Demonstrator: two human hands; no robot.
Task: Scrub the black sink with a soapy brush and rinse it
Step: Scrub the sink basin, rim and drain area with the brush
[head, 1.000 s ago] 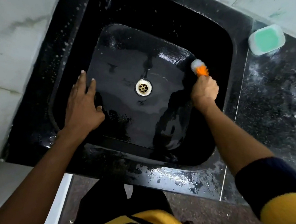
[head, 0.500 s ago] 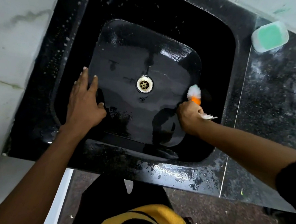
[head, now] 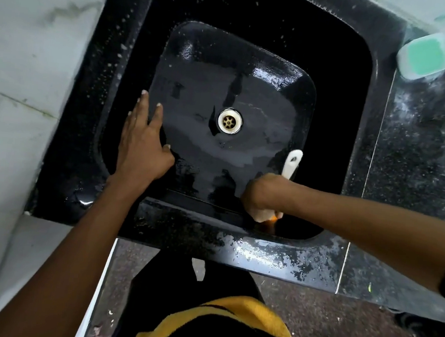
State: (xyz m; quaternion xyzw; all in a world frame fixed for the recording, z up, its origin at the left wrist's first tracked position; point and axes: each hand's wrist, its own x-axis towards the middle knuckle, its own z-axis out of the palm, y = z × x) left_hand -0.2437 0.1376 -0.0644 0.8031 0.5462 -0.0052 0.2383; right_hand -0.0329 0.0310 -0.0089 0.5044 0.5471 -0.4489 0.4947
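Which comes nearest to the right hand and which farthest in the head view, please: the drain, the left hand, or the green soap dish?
From the right hand, which grips the brush at the sink's near-right corner:
1. Drain, at the middle of the basin floor.
2. Left hand, spread flat on the basin's left side.
3. Green soap dish, on the counter at the far right.

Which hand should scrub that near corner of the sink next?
The right hand: it grips the brush, bristles already down at the near right corner. The left hand lies flat and empty on the sink's left wall.
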